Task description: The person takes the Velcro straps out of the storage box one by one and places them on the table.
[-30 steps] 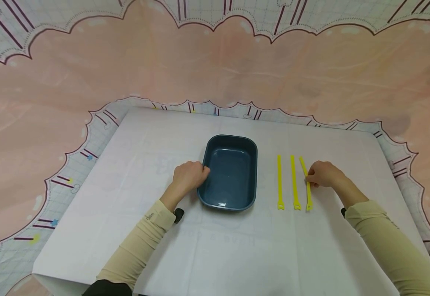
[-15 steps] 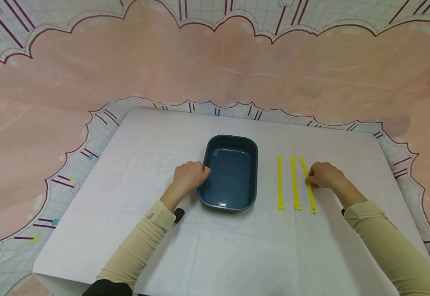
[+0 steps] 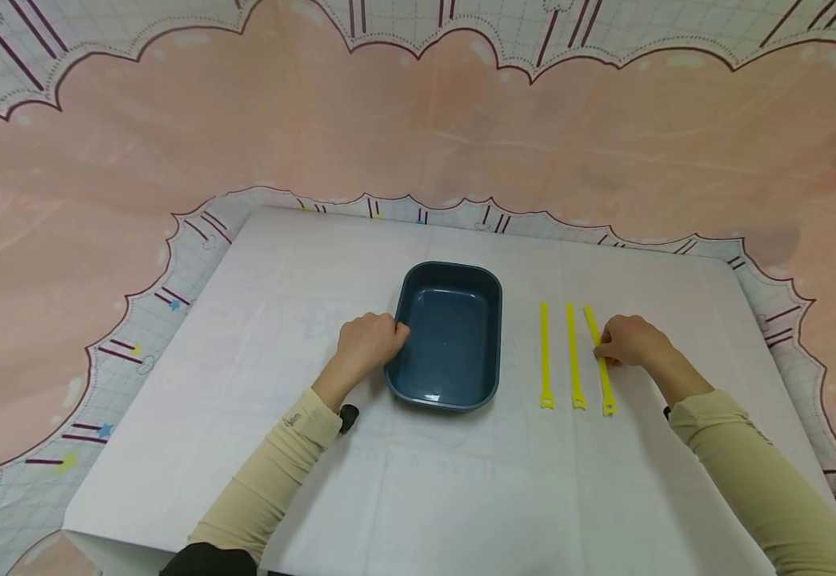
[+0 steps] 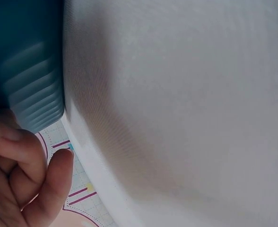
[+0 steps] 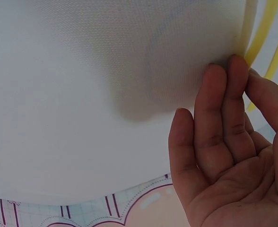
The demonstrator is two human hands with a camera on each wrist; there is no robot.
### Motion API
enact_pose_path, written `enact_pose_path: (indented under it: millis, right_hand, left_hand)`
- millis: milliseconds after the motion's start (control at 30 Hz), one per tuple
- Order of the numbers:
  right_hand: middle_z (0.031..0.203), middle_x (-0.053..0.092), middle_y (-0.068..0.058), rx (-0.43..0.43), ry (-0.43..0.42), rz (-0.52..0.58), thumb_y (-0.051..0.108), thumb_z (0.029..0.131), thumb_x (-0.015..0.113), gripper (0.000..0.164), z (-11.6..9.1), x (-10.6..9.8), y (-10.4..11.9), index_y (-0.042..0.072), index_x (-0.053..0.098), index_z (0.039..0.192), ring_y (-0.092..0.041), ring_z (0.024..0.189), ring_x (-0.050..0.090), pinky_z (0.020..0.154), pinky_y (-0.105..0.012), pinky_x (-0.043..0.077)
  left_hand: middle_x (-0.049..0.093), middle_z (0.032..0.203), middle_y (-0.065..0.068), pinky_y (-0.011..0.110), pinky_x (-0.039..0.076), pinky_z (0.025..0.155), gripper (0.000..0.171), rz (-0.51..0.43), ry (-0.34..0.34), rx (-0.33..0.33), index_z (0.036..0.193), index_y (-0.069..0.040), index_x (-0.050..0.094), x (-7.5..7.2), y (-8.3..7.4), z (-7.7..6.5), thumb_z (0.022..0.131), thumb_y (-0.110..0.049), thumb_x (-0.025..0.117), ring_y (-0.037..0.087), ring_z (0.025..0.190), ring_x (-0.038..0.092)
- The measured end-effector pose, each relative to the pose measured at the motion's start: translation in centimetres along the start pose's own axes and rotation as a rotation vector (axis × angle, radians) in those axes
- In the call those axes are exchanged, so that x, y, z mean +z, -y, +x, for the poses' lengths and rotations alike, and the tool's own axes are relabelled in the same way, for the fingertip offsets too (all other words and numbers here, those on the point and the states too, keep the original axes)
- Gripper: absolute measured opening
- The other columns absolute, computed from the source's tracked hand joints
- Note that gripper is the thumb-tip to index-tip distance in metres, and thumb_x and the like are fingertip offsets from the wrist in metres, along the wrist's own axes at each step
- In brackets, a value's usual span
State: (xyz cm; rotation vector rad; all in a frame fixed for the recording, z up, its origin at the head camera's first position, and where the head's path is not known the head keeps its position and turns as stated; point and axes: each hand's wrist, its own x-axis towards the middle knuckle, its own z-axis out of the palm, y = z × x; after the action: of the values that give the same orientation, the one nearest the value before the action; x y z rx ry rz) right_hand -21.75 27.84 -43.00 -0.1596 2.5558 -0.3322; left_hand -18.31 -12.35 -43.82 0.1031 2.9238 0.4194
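A dark blue rectangular bin (image 3: pixel 450 344) stands upright on the white table, with bare inside floor. My left hand (image 3: pixel 370 344) grips its left rim; in the left wrist view, curled fingers (image 4: pixel 21 146) lie at the ribbed outer wall (image 4: pixel 39 90). To the bin's right lie three yellow cable ties in a row, each with a slotted wider end towards me. Thumb and fingertips of my right hand (image 3: pixel 632 340) pinch the rightmost cable tie (image 3: pixel 606 388), which slants slightly. The left cable tie (image 3: pixel 545 356) and middle cable tie (image 3: pixel 573 356) lie nearly straight, apart from the hand.
The white-covered table (image 3: pixel 418 488) reaches out on all sides of the bin. Its left front edge shows at the lower left. Patterned peach and white cloth (image 3: pixel 418 128) surrounds the table at the back and sides.
The slotted near end of the rightmost cable tie has swung slightly right and towards me with my right hand. My left hand and the bin have stayed in place.
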Motion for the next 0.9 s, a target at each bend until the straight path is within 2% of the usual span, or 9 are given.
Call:
enact_pose_path:
  millis: [900]
  right_hand:
    - [0.070, 0.058, -0.005, -0.018, -0.031, -0.032, 0.024, 0.090, 0.067, 0.026, -0.23, -0.09, -0.26, 0.000, 0.065, 0.082, -0.021, 0.067, 0.053, 0.063, -0.034, 0.042]
  left_hand:
    - [0.045, 0.055, 0.003, 0.032, 0.035, 0.047, 0.043, 0.009, 0.004, 0.001, 0.053, -0.013, 0.048, -0.16, -0.13, -0.08, 0.093, -0.026, 0.043, 0.021, 0.051, 0.048]
